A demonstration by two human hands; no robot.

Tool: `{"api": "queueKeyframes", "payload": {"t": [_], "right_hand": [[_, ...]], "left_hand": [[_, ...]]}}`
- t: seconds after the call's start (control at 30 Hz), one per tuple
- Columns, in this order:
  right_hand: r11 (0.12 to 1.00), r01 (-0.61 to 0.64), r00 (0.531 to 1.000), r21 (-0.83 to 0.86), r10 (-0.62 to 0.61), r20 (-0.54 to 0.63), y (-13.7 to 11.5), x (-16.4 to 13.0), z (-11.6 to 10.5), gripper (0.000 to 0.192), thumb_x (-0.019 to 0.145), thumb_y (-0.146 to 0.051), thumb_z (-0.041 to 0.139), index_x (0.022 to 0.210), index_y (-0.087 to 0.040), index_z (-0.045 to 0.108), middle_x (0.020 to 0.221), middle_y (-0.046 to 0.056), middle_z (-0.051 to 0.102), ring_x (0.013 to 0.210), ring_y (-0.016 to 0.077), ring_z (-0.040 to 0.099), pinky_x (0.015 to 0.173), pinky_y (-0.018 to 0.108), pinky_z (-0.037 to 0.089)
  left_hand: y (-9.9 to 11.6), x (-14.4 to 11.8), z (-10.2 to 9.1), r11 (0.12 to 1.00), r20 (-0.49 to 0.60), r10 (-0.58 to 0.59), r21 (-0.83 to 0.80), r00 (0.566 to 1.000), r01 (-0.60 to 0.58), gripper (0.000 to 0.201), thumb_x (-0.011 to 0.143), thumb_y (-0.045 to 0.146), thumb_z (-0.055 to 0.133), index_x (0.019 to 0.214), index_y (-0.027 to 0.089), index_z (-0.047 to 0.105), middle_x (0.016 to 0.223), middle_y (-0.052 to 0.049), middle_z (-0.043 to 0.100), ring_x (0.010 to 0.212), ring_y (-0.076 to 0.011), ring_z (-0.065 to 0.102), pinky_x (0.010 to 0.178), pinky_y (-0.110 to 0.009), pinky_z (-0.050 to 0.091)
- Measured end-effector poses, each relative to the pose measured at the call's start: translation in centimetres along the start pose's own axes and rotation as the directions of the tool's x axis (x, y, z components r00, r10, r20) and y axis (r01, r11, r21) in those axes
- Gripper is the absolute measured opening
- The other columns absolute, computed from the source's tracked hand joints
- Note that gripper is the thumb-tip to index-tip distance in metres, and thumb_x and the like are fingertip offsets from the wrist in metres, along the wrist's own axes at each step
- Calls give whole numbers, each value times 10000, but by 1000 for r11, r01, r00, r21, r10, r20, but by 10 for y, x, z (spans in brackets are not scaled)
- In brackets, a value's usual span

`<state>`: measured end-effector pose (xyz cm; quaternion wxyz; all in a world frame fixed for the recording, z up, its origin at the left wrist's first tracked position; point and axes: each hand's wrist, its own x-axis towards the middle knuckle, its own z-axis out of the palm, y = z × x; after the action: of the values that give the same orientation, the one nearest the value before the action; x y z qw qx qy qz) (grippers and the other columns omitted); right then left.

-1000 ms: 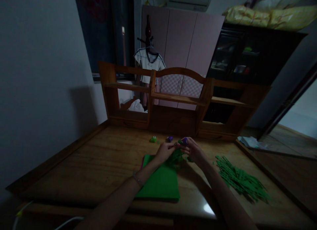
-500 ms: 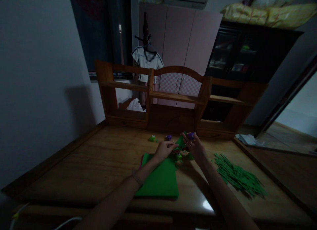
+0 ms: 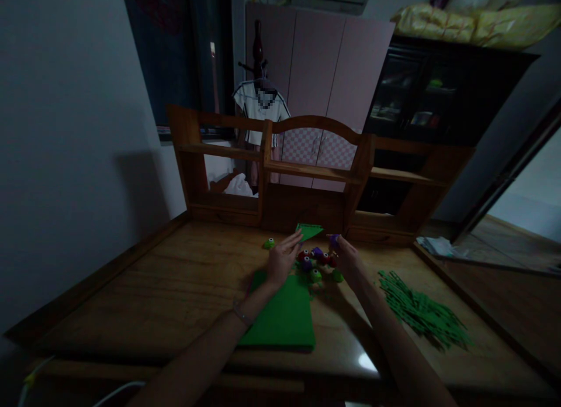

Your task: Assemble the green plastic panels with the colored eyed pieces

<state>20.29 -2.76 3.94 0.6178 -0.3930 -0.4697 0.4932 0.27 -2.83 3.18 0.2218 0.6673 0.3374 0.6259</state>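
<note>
My left hand (image 3: 280,259) pinches a small green paper piece (image 3: 308,230) and holds it up above the desk. My right hand (image 3: 345,257) grips a small purple punch (image 3: 333,240) beside that paper. Between and below the hands lies a cluster of small punches (image 3: 316,264) in red, purple and green. Under my left wrist a stack of green paper sheets (image 3: 283,315) lies flat on the wooden desk (image 3: 153,290).
A pile of thin green paper strips (image 3: 418,312) lies at the right. A lone green punch (image 3: 269,243) sits left of the hands. A wooden shelf unit (image 3: 315,179) stands along the desk's far edge. White paper (image 3: 433,246) rests at the far right corner.
My hands drew apart. The left one lifted the green paper piece up and away from the purple punch in the right, uncovering the cluster of small punches on the desk.
</note>
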Motion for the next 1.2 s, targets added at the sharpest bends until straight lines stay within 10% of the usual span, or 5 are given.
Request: {"api": "queueKeyframes", "payload": {"t": [0.33, 0.53, 0.87, 1.2], "right_hand": [[997, -43, 958, -66, 60, 280, 10, -11, 16, 330, 696, -409, 729, 958, -224, 654, 982, 43, 659, 901, 199, 624, 851, 323, 469], [991, -49, 963, -126, 81, 257, 11, -13, 19, 406, 611, -428, 783, 929, -213, 650, 963, 57, 670, 918, 227, 630, 858, 345, 463], [989, 2, 973, -149, 32, 227, 8, -12, 16, 377, 687, -427, 722, 997, -236, 623, 978, 46, 666, 903, 217, 630, 807, 336, 482], [987, -15, 965, -161, 56, 256, 10, -12, 17, 361, 669, -435, 737, 948, -220, 659, 952, 52, 667, 894, 220, 630, 837, 347, 483]], "left_hand": [[10, 0, 0, 997, -5, 76, 30, 997, -76, 214, 857, 240, 518, 1005, 228, 673, 1204, -45, 591, 1100, -182, 556, 968, -358, 447], [-16, 1, 7, 971, -9, -199, -136, 980, 196, 558, 742, 237, 668, 1268, 209, 482, 1168, -95, 597, 923, -173, 635, 799, -313, 527], [-30, -4, 11, 895, 155, -407, -130, 900, 426, 391, 769, 512, 563, 857, 133, 604, 601, -11, 622, 449, -121, 560, 424, -216, 447], [-36, -1, 14, 944, 110, -243, -201, 964, 261, 231, 793, 337, 587, 918, 144, 610, 916, -76, 674, 867, -182, 637, 779, -296, 496]]}}
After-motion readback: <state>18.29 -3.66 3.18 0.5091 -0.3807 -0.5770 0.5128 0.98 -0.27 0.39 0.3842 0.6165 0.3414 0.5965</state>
